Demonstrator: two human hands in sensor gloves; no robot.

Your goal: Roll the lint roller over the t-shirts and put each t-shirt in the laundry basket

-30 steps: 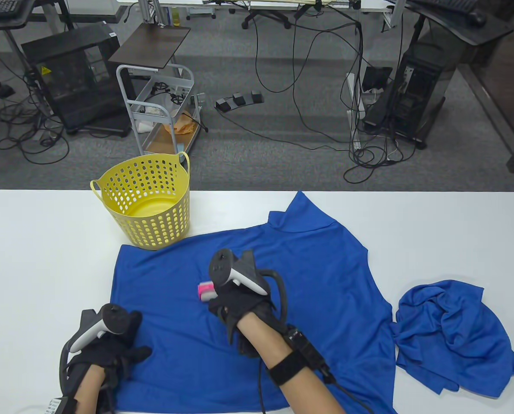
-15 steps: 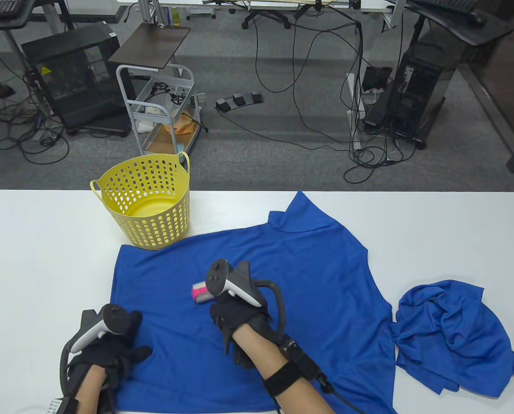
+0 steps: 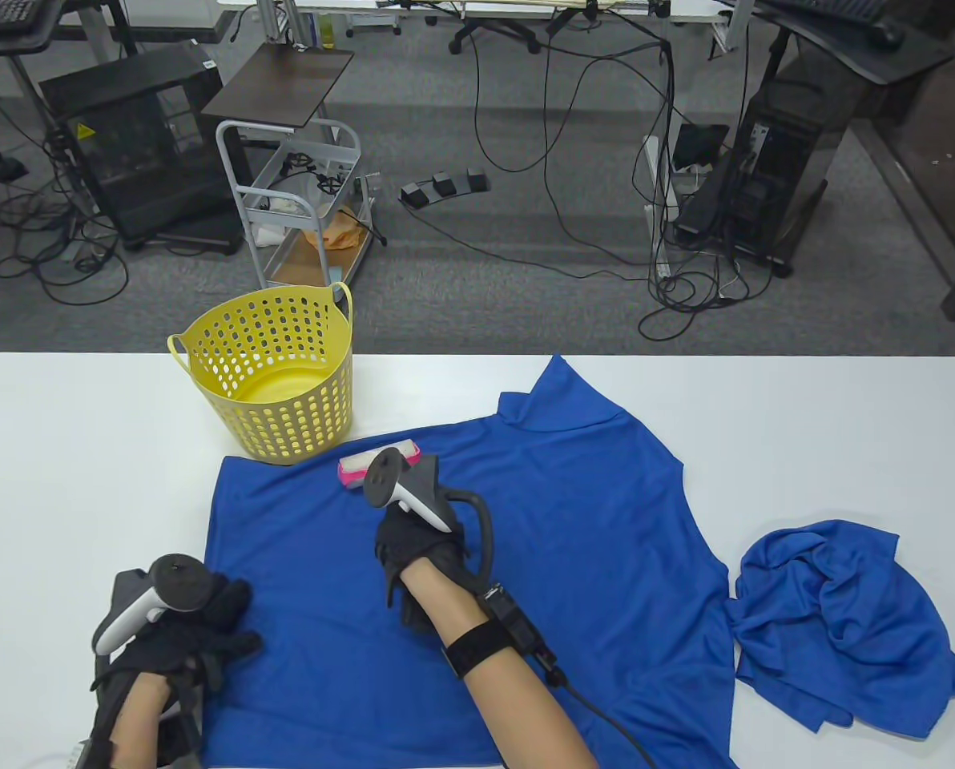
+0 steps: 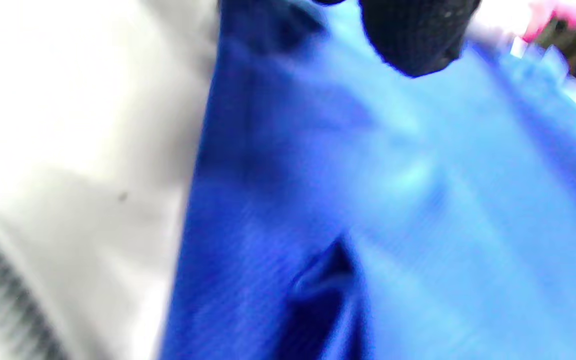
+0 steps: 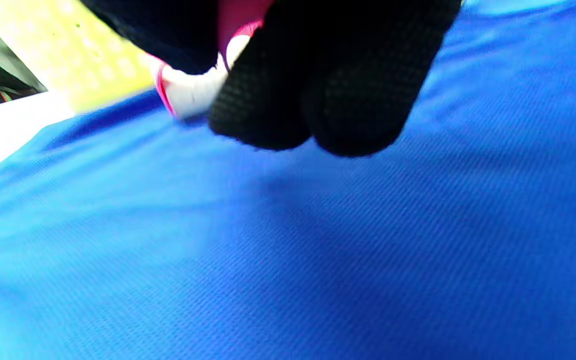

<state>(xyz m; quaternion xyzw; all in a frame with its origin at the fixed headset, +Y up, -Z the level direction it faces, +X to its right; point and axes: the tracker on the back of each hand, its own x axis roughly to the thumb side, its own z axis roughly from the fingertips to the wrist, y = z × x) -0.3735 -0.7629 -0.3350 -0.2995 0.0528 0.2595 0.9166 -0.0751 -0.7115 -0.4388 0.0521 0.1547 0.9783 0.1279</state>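
A blue t-shirt (image 3: 574, 521) lies spread flat on the white table (image 3: 69, 448). My right hand (image 3: 417, 541) grips a pink and white lint roller (image 3: 361, 467), whose head lies on the shirt's far left part, near the yellow laundry basket (image 3: 273, 372). In the right wrist view the curled fingers (image 5: 318, 85) hide most of the lint roller (image 5: 193, 92) above the shirt (image 5: 288, 250). My left hand (image 3: 193, 633) rests on the shirt's near left edge with fingers spread. The left wrist view is blurred, with a fingertip (image 4: 413, 35) over the blue shirt (image 4: 368, 200).
A second blue t-shirt (image 3: 842, 625) lies crumpled at the table's right side. The basket stands at the back left and holds nothing. Beyond the far edge are a metal cart (image 3: 305, 208), cables and desks on the floor.
My right hand pushed the lint roller away from me and leftwards across the shirt, up to near the basket. My left hand slid a little to the left and nearer.
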